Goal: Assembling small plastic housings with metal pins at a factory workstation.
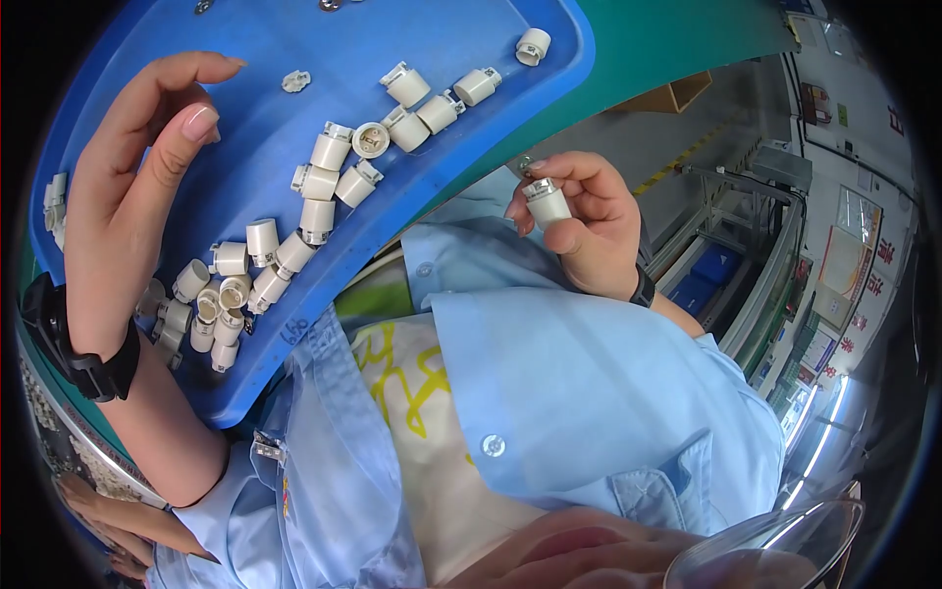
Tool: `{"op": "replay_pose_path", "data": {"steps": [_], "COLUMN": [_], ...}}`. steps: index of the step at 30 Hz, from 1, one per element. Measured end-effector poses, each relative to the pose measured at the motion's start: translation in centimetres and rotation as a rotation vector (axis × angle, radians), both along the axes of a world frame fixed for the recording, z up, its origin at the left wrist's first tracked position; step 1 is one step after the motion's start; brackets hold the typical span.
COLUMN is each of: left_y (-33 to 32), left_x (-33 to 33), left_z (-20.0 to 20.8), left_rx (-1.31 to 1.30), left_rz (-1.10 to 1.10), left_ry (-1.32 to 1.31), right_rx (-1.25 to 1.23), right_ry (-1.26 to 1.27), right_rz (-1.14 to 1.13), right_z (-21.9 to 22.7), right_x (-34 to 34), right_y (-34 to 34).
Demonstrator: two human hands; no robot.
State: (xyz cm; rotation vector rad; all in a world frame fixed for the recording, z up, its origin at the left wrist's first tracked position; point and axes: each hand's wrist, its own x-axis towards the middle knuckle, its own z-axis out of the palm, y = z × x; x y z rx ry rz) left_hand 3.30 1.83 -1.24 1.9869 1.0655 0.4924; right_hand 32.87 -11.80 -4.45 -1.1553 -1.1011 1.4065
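My right hand (594, 221) pinches a white cylindrical lamp socket (548, 204) between thumb and fingers, in front of my chest and right of the tray. A small shiny metal piece (526, 165) shows at the fingertips above it; whether it is attached I cannot tell. My left hand (147, 162) is over the left part of the blue tray (471, 152), thumb and index finger apart, with nothing visible between them. Several similar white sockets (330, 147) lie in the tray along its near side, some on their sides, some showing their hollow ends. A small flat white piece (295, 81) lies apart from them.
The tray rests on a green work surface (677, 39). Small metal pieces (332, 4) lie at the tray's far side. Another person's arms (132, 520) are at the lower left, near a heap of small pale parts (93, 456). A cardboard box (677, 93) stands beyond the tray's right.
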Motion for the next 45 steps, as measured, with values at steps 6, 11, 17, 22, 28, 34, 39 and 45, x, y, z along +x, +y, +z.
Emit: {"op": "replay_pose_path", "data": {"steps": [6, 11, 17, 22, 28, 34, 39, 45], "left_y": [-0.1, -0.1, -0.4, -0.6, -0.3, 0.2, 0.5, -0.5], "left_x": [0.0, 0.2, 1.1, 0.8, 0.4, 0.0, 0.3, 0.1], "left_z": [0.1, 0.6, 2.5, 1.9, 1.4, 1.0, 1.4, 0.6], "left_rx": [0.004, 0.009, 0.035, 0.008, -0.093, -0.084, -0.188, -0.178], "left_rz": [-0.004, -0.022, 0.000, 0.027, 0.011, -0.068, -0.094, -0.033], "left_ry": [0.016, 0.007, 0.346, 0.326, 0.117, -0.022, 0.024, -0.027], "right_rx": [-0.012, -0.172, -0.107, -0.019, -0.008, 0.047, 0.137, 0.197], "right_ry": [-0.052, -0.198, -0.458, -0.576, -0.558, -0.569, -0.647, -0.665], "right_rz": [-0.029, -0.017, 0.081, 0.109, 0.124, 0.110, 0.140, 0.177], "right_z": [-0.4, -1.1, -2.7, -3.0, -2.8, -2.4, -2.2, -3.1], "right_x": [0.0, 0.5, 0.9, 1.2, 0.8, 0.5, 0.8, 1.0], "right_y": [0.0, -0.2, -0.5, -0.5, -0.3, 0.1, 0.6, 0.0]}}
